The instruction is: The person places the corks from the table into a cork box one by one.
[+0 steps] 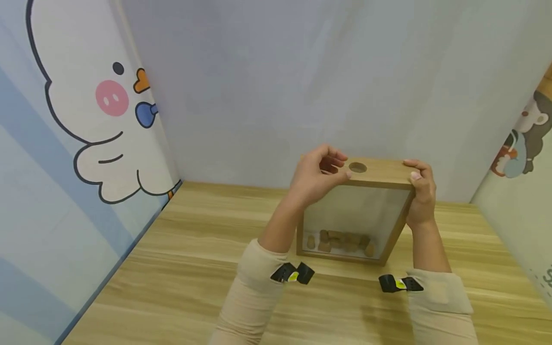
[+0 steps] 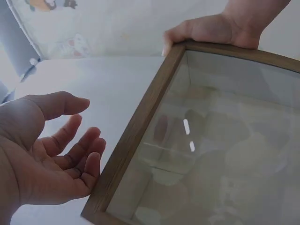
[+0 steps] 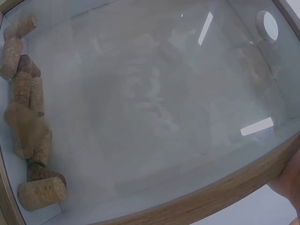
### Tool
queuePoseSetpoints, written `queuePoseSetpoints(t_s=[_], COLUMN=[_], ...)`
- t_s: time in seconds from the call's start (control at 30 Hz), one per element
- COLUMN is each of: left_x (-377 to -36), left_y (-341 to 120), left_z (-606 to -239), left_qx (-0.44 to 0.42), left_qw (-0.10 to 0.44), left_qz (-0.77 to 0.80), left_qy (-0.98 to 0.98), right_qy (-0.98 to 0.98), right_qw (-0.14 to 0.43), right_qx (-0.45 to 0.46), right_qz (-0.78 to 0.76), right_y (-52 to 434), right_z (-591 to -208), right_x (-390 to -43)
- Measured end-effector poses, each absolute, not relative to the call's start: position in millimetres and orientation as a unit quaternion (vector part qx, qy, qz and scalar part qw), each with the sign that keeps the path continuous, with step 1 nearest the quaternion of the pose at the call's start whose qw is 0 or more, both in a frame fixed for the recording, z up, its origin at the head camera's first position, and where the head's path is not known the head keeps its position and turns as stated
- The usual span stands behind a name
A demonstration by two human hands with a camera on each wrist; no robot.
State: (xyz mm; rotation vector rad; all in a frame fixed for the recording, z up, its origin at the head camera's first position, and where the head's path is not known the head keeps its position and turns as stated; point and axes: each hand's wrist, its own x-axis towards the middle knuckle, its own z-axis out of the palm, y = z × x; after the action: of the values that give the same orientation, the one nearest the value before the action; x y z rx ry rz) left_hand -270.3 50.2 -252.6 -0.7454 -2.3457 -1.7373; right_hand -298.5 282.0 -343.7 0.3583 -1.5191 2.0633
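Note:
A shallow wooden shadow box [image 1: 379, 184] with a glass front stands upright on the table, a round hole [image 1: 357, 167] in its top. Several corks [image 3: 42, 193] lie along the bottom inside, behind the glass. My right hand [image 1: 421, 196] grips the top right corner, its thumb and fingers over the top edge. My left hand [image 1: 312, 177] is at the top left corner beside the hole. In the left wrist view, the left hand [image 2: 56, 150] has loosely curved fingers, its thumb apart from them, and nothing between them. Its little finger is close to the wooden frame; contact is unclear.
The wood-grain table [image 1: 194, 268] extends around the box. A plain grey-white wall [image 1: 258, 96] rises close behind it. Side panels bear cartoon prints, with a white bird [image 1: 99, 110] at left and a small figure [image 1: 522, 129] at right.

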Motion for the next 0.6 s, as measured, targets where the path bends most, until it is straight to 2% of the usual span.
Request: queuePoseSetpoints(t_s=[0.3, 0.6], left_x=[-247.2, -244.4], left_y=[20.3, -13.6], left_z=[-281.8, -320.3], left_qx=[-0.303, -0.271], left_qw=[0.114, 0.101], left_qz=[-0.538, -0.484], left_qy=[-0.778, -0.826], right_qy=[-0.575, -0.577], right_qw=[0.273, 0.273], right_qx=[0.130, 0.139], right_qz=[0.760, 0.757], right_y=[280.9, 280.4], right_z=[-343.3, -342.6], right_x=[-297.1, -297.0])
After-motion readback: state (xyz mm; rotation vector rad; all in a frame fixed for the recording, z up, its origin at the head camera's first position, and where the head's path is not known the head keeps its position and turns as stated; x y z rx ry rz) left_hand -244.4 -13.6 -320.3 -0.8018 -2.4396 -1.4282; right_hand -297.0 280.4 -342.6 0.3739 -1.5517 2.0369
